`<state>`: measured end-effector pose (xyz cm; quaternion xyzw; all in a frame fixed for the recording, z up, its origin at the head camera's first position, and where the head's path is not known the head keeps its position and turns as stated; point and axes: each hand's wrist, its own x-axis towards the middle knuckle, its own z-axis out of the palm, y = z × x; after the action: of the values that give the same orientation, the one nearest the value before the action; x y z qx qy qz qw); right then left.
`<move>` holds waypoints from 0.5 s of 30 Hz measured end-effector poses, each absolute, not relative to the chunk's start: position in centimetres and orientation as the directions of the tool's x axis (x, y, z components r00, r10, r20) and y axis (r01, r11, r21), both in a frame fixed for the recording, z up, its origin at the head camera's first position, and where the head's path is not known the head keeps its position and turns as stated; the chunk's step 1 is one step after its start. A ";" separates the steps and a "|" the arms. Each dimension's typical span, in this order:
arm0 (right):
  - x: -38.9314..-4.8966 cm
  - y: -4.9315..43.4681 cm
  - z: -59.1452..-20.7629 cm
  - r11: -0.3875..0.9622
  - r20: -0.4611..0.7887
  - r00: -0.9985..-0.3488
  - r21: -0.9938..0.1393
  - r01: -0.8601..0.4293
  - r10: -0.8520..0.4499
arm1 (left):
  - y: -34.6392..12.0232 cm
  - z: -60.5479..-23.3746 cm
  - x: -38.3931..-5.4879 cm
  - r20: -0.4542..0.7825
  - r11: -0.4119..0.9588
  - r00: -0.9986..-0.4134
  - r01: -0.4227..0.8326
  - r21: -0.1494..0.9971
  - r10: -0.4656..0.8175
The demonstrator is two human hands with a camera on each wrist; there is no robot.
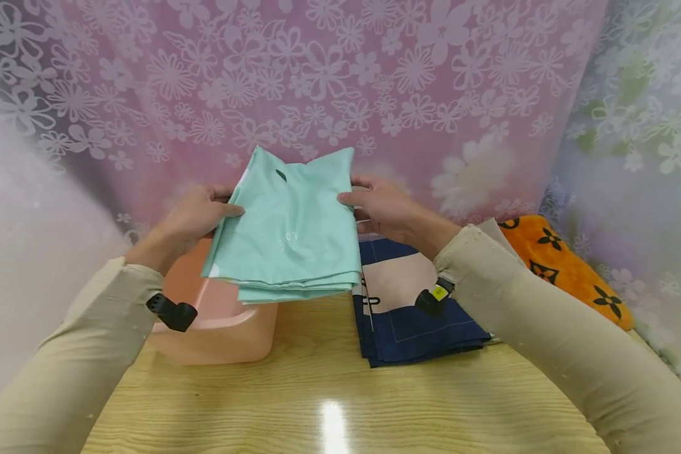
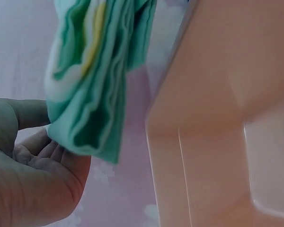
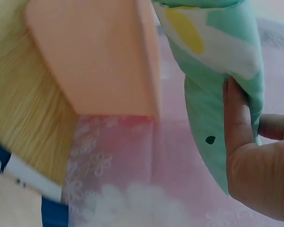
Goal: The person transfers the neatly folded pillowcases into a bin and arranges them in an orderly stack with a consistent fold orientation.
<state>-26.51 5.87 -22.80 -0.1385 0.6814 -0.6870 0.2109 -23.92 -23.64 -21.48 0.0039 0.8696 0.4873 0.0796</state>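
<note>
A folded mint-green cloth [image 1: 289, 221] hangs in the air between both hands, its layered edge lowest. My left hand [image 1: 195, 211] pinches its left side, thumb on the front and fingers behind. On the opposite side my right hand [image 1: 383, 205] grips the edge the same way. The left wrist view shows the many layers of the cloth [image 2: 92, 104] beside the left hand [image 2: 42, 165]. In the right wrist view, white and yellow print shows on the cloth [image 3: 208, 90], held by the right hand [image 3: 260, 161].
A peach plastic basin [image 1: 227, 343] stands on the wooden table [image 1: 318, 378] below the left hand. Under the right arm lies a folded navy and beige cloth [image 1: 414, 328]. An orange patterned fabric [image 1: 567, 265] sits at the far right. Floral curtains [image 1: 329, 75] hang behind.
</note>
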 end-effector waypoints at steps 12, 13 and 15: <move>-27.3 1.4 -25.0 -0.125 -0.105 -0.862 -0.974 0.190 -0.497 | -28.0 -22.2 -24.8 -0.164 0.591 -0.978 -0.058 0.804 0.126; -27.3 1.1 -25.1 -0.128 -0.104 -0.862 -0.973 0.191 -0.496 | -28.4 -22.3 -24.9 -0.169 0.595 -0.977 -0.061 0.801 0.127; -27.3 0.5 -25.3 -0.124 -0.110 -0.863 -0.973 0.194 -0.492 | -28.9 -22.5 -25.0 -0.179 0.600 -0.976 -0.073 0.797 0.120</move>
<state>-27.31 0.47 -25.27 -0.1203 0.6199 -0.7399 0.2320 -25.03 -28.94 -22.52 0.0132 0.8878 0.4472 0.1077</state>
